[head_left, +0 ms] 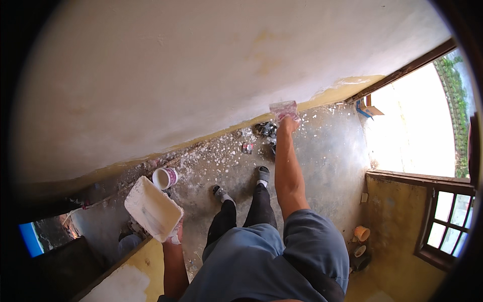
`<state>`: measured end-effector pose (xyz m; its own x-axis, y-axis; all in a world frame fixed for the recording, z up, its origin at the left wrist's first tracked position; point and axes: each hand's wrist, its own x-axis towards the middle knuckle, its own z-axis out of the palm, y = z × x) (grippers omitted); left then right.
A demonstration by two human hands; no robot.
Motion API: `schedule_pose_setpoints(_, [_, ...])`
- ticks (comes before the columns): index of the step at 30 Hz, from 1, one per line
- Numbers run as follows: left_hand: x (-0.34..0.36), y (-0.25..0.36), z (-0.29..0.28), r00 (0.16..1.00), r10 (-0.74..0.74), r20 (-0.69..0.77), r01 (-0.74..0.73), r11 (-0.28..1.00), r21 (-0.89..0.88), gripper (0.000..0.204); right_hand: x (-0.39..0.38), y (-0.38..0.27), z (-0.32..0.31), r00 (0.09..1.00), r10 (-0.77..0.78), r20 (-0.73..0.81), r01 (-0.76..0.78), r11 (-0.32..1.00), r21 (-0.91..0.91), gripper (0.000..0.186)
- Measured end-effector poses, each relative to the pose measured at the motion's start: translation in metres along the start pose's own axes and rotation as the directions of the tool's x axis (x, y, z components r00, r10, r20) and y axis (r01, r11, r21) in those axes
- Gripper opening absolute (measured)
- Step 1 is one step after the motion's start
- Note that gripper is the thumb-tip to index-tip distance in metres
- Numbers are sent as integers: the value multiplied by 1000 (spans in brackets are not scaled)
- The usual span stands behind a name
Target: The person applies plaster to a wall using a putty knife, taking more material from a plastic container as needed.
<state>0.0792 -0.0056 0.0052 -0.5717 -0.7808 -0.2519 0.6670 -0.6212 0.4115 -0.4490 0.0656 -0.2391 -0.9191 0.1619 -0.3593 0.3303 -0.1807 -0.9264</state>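
- Tray (153,209), pale and whitish inside, grasped by your left hand (176,233) at its near right corner; your fingers are smeared white, and how much paste it holds cannot be told from this angle.
- Scraper (283,107), broad and flat-bladed, gripped in your right hand (288,124) at the end of an outstretched arm, low down by the foot of the wall (176,75) (whether its edge touches the surface cannot be made out).
- Step in hand, judged from your pose: you appear to be spreading or smoothing a white coat over the lower wall, where a yellow strip (347,89) shows uncoated to the right of the blade.
- Next move, likewise a judgement: it calls for you to set the blade evenly against the wall and draw it over that strip with steady pressure, keeping the tray level meanwhile.
- Surroundings: a white bucket (173,176) with a purple-patterned side sits just beside the tray's far edge; a black bag (265,129) and a small dark packet (247,148) lie ahead of your feet (262,176), on a floor (327,141) spattered with white, so any sidestep should go carefully.
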Motion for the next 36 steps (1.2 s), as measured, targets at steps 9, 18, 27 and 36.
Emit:
schedule_pose_setpoints(9, [9, -15, 2, 1000, -23, 21, 24, 999, -43, 66, 22, -146, 41, 994, 33, 109, -56, 977, 208, 30])
schedule_pose_setpoints(18, [19, -14, 0, 999, -32, 41, 30, 999, 38, 66, -63, -143, 48, 828, -532, 180, 561, 790, -247, 30])
schedule_pose_setpoints(27, [32, -21, -11, 991, 10, 135, -20, 997, 79, 65, -168, -18, -78, 886, -146, 441, 240, 957, -165, 17])
schedule_pose_setpoints(36, [100, -74, 47, 959, -12, 283, 59, 985, -160, 59, -273, -229, -40, 664, 68, 744, -274, 949, 157, 48])
